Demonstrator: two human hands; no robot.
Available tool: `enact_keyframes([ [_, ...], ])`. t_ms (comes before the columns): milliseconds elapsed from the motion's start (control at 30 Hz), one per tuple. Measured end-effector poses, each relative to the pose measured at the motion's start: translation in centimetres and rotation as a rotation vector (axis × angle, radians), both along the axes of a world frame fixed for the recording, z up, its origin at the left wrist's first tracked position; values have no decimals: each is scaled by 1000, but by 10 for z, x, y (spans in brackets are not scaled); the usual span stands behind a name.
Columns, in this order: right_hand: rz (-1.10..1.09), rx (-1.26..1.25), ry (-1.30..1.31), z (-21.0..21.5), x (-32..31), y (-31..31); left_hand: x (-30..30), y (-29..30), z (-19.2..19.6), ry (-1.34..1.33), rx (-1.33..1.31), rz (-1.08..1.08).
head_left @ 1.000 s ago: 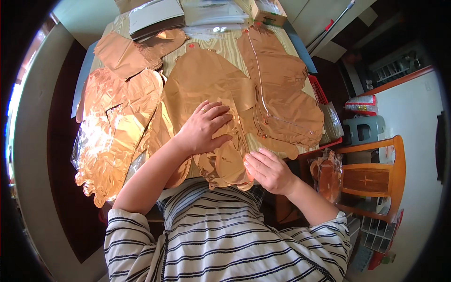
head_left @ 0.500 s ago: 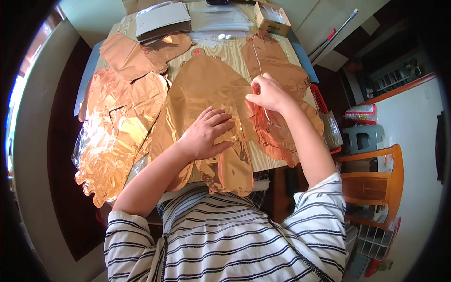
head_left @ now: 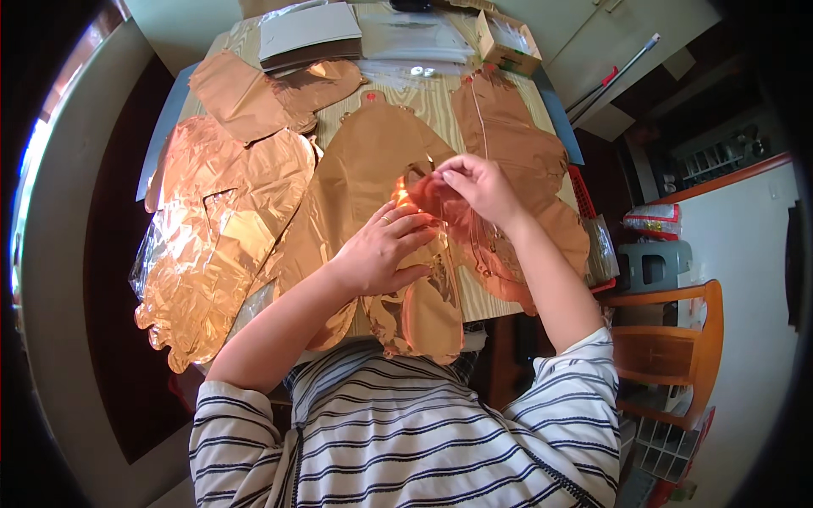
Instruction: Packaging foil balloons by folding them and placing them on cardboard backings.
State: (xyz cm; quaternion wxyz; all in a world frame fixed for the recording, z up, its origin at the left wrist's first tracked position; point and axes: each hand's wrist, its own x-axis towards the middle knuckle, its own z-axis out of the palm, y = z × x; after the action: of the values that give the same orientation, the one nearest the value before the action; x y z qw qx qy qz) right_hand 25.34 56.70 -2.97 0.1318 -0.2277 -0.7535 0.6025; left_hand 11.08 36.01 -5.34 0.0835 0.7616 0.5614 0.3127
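A flat, copper-coloured foil balloon (head_left: 381, 144) lies in the middle of the table in front of me. My left hand (head_left: 379, 252) rests on it, palm down with fingers stretched out; a ring is on one finger. Just right of it, my right hand (head_left: 481, 190) pinches the edge of a shiny reddish foil balloon (head_left: 467, 227). That foil is lifted and curls toward my left fingertips, overlapping the middle balloon. At the right lies a pile of flat foil balloons (head_left: 512, 127) with a thin pale line down it. On the left is a crumpled, glossy foil balloon (head_left: 224, 229).
More folded foil (head_left: 237, 97) lies at the far left. At the back stand a stack of white-topped boards (head_left: 309, 30), clear plastic sleeves (head_left: 415, 38) and a small cardboard box (head_left: 508, 46). A red basket (head_left: 583, 190) and a wooden chair (head_left: 665, 339) are at the right.
My right hand has moved left and slightly nearer, drawing the reddish foil's edge over the middle balloon. My left hand has shifted slightly to the right and nearer.
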Motion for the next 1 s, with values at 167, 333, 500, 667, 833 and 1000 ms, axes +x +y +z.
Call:
enact_keyframes([
  [167,58,843,109,-11,9,-5,-1,-1,-4,-5,39,12],
  [333,144,1172,25,-29,8,-7,-2,1,-5,-16,32,-6],
  [500,191,1217,-41,-32,9,-8,-1,1,-1,-2,3,-5],
  [667,210,1217,-84,-31,8,-10,-1,0,0,-17,24,-8],
  [833,212,1226,-55,-34,7,-9,-1,1,2,-48,66,-20],
  [1000,219,1195,-95,-32,9,-9,-10,-7,9,-148,127,88],
])
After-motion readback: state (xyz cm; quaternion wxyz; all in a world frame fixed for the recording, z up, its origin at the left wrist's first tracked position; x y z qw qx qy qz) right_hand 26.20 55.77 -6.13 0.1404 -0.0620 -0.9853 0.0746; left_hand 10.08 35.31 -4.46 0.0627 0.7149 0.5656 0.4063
